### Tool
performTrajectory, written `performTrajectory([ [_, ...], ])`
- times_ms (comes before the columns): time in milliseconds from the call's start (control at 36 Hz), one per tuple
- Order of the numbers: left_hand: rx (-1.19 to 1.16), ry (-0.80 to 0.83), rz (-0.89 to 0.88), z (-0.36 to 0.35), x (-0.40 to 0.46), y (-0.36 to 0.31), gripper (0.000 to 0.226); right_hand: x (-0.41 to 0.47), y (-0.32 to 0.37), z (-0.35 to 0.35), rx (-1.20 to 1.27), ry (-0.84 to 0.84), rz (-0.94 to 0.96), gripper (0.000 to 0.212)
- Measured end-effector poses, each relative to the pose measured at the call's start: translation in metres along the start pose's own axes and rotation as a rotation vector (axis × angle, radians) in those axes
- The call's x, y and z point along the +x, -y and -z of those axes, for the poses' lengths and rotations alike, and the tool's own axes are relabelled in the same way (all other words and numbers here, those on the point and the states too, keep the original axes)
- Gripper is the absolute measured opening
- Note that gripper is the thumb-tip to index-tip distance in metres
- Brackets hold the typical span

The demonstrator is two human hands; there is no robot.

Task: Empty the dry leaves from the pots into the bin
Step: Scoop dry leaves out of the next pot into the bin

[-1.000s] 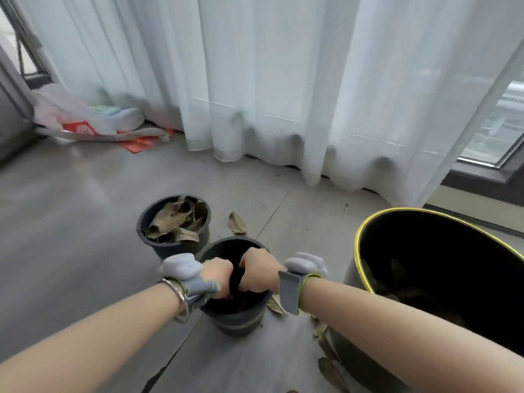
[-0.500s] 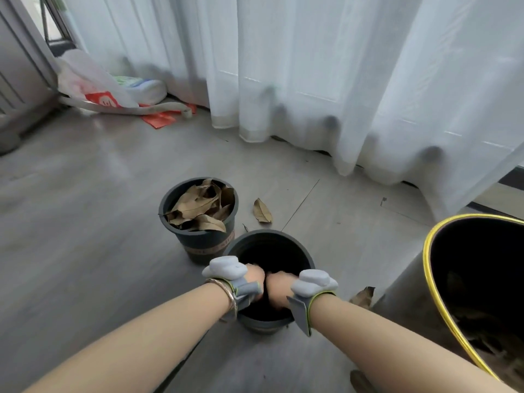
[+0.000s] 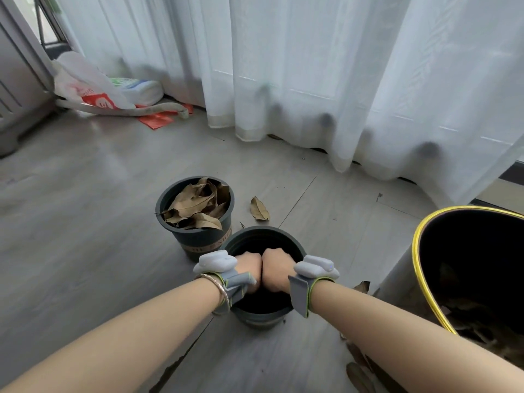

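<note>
I see my left hand (image 3: 249, 265) and right hand (image 3: 276, 269) side by side inside the near pot (image 3: 263, 316) on the floor (image 3: 85, 236), knuckles up, fingers hidden so grip unclear, leaf-filled pot (image 3: 195, 214) just behind-left, yellow-rimmed bin (image 3: 419, 251) at right.

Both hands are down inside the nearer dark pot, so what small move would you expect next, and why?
Probably lifting both hands out. The left hand and right hand sit knuckle to knuckle inside the nearer dark plastic pot; the black yellow-rimmed bin stands at right. Whether they hold leaves is hidden.
</note>
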State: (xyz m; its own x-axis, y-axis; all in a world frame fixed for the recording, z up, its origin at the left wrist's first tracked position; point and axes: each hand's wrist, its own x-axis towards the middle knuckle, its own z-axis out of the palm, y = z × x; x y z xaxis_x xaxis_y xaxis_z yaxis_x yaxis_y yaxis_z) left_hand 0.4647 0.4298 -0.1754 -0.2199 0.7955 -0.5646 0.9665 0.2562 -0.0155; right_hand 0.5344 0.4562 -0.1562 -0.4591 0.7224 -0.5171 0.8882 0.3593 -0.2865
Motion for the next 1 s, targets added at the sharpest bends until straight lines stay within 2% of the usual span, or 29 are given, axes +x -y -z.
performTrajectory([
  [56,-0.003,-0.026,0.030,0.012,-0.008,-0.001,0.036,-0.003,0.001,0.006,0.031,-0.035,0.006,0.027],
  [111,-0.152,-0.058,0.023,0.021,-0.008,0.001,0.036,-0.003,0.001,0.012,0.064,-0.066,-0.002,0.026],
  [194,-0.185,-0.056,-0.027,0.033,-0.016,0.008,0.033,-0.007,0.001,0.022,0.104,-0.111,-0.002,0.026],
  [333,-0.266,-0.111,-0.075,0.052,-0.039,0.011,0.027,-0.017,-0.002,0.041,0.208,-0.064,0.014,0.025],
  [389,-0.292,-0.142,-0.087,0.062,-0.051,0.012,0.027,-0.026,-0.003,0.049,0.243,-0.055,0.033,0.025],
  [528,-0.368,-0.257,-0.115,0.090,-0.081,0.008,0.027,-0.049,-0.007,0.080,0.309,-0.151,0.078,0.026],
  [611,-0.414,-0.332,-0.137,0.106,-0.095,0.005,0.027,-0.066,-0.011,0.101,0.434,-0.124,0.114,0.024],
  [778,-0.516,-0.430,-0.214,0.135,-0.119,-0.017,0.021,-0.108,-0.032,0.139,0.536,-0.173,0.172,0.019],
  [861,-0.536,-0.481,-0.286,0.150,-0.131,-0.038,0.019,-0.131,-0.052,0.156,0.530,-0.273,0.163,0.015],
  [1000,-0.561,-0.533,-0.409,0.170,-0.148,-0.069,0.016,-0.170,-0.079,0.180,0.581,-0.345,0.163,0.012],
])
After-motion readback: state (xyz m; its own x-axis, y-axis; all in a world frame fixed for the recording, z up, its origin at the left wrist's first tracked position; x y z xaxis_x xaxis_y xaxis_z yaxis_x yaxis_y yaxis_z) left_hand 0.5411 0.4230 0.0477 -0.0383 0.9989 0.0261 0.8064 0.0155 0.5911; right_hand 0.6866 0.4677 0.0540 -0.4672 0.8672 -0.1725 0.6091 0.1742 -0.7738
